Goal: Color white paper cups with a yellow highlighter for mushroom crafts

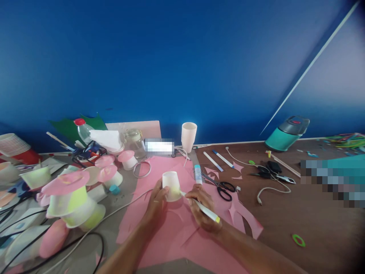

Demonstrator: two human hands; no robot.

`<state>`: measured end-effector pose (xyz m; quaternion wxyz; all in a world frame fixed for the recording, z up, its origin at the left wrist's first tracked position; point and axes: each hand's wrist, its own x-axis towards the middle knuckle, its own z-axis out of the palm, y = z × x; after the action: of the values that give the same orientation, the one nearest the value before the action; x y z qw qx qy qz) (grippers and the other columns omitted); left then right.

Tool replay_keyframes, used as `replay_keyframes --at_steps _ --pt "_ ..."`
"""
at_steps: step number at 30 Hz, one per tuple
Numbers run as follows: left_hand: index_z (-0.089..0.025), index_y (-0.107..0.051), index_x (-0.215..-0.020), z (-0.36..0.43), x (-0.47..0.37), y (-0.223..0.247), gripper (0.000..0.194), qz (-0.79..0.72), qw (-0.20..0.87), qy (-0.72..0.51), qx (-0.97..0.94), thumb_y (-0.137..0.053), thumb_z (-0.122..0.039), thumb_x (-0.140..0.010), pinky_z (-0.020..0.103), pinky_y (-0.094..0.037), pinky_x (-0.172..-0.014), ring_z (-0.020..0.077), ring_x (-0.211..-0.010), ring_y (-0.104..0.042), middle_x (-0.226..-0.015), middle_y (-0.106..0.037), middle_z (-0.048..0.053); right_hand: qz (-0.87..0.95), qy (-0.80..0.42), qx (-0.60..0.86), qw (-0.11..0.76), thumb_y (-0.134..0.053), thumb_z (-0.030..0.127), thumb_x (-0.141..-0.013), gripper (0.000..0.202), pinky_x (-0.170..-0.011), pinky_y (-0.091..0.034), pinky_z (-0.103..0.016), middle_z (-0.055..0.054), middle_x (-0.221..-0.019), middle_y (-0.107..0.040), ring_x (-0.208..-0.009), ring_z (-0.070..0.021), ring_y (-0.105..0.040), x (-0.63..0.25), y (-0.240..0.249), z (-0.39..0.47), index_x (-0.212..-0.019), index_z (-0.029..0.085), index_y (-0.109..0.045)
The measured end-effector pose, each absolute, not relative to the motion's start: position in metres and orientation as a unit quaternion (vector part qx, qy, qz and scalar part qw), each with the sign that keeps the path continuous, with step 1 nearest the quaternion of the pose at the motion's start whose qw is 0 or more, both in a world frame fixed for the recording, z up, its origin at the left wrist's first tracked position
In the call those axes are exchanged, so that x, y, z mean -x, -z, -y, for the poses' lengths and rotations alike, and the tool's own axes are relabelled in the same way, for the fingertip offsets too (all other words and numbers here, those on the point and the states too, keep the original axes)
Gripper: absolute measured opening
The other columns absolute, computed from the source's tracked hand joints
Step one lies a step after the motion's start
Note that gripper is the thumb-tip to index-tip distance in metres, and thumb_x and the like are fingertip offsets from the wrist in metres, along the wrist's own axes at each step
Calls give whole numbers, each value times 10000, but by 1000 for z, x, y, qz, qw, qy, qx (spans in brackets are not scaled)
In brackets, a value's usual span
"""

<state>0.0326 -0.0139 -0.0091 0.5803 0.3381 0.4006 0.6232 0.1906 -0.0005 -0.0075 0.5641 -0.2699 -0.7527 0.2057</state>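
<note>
My left hand grips a white paper cup from its left side, over the pink paper. The cup stands upside down, and faint yellow colouring shows near its rim. In my right hand is a white marker with a yellow end, held like a pen. Its tip meets or nearly meets the cup's lower right rim. A glue stick with a turquoise cap lies just beyond my right hand. Black-handled scissors rest on the paper to the right.
Several cups with pink paper discs crowd the left, among cables. A stack of white cups and a glass jar stand near the blue wall. Two markers, a white cable and a teal flask are rightward.
</note>
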Motion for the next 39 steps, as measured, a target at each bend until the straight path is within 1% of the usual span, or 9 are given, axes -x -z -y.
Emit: replay_keyframes --at_steps 4,12,18,23,26,29,33,36,39 --pt "-192 -556 -1115 13 -31 11 340 -408 574 -620 -344 -549 -253 -780 214 -393 -607 140 -722 -549 -822 -616 3 750 -199 283 564 -466 123 -831 176 -678 -451 -348 -17 -725 -596 -643 -167 -531 -188 9 0 -941 220 -561" --pt "-193 -585 -1075 14 -31 11 320 -418 565 -616 -355 -552 -297 -774 230 -393 -613 143 -682 -547 -731 -610 -19 769 -189 274 546 -477 129 -829 157 -702 -448 -356 -15 -731 -625 -639 -168 -559 -187 5 4 -935 214 -556" --pt "-192 -576 -1065 15 -32 6 295 -407 563 -618 -369 -556 -264 -780 214 -386 -607 133 -699 -544 -766 -614 -10 776 -178 262 545 -479 108 -818 182 -694 -441 -356 -15 -732 -635 -630 -166 -554 -186 6 2 -943 221 -546" --pt "-179 -585 -1043 15 -33 10 271 -422 558 -625 -347 -534 -246 -785 212 -387 -612 124 -686 -527 -781 -604 -6 770 -187 286 539 -466 106 -810 149 -662 -430 -346 12 -614 -584 -590 -161 -524 -189 5 -2 -813 223 -557" --pt "-175 -590 -1033 15 -32 11 269 -423 558 -625 -343 -540 -238 -777 209 -382 -605 113 -657 -498 -758 -580 -15 753 -198 302 550 -462 132 -824 145 -661 -426 -344 9 -590 -550 -630 -172 -509 -192 6 -2 -769 220 -563" --pt "-173 -598 -1012 14 -30 13 258 -431 550 -625 -348 -564 -259 -770 208 -372 -591 109 -634 -471 -727 -558 -27 745 -204 287 567 -469 141 -832 128 -679 -431 -354 5 -618 -554 -653 -176 -500 -193 9 -2 -849 219 -569" --pt "-175 -607 -980 13 -29 11 237 -433 550 -621 -353 -563 -258 -763 210 -365 -587 119 -644 -488 -711 -565 -26 753 -197 267 568 -471 145 -834 162 -700 -434 -377 -15 -698 -603 -639 -173 -521 -191 9 -3 -951 215 -560" --pt "-175 -603 -1009 13 -31 9 264 -431 556 -614 -357 -559 -252 -760 219 -375 -599 130 -659 -512 -724 -586 -19 759 -197 262 563 -476 153 -834 166 -684 -434 -368 -19 -715 -618 -643 -176 -539 -189 7 -4 -963 219 -557" --pt "-174 -594 -1036 13 -31 9 293 -433 559 -616 -348 -565 -277 -762 228 -388 -616 139 -679 -532 -750 -607 -9 761 -202 263 557 -487 140 -819 155 -647 -431 -343 -7 -688 -611 -624 -169 -539 -189 4 -5 -923 225 -564"
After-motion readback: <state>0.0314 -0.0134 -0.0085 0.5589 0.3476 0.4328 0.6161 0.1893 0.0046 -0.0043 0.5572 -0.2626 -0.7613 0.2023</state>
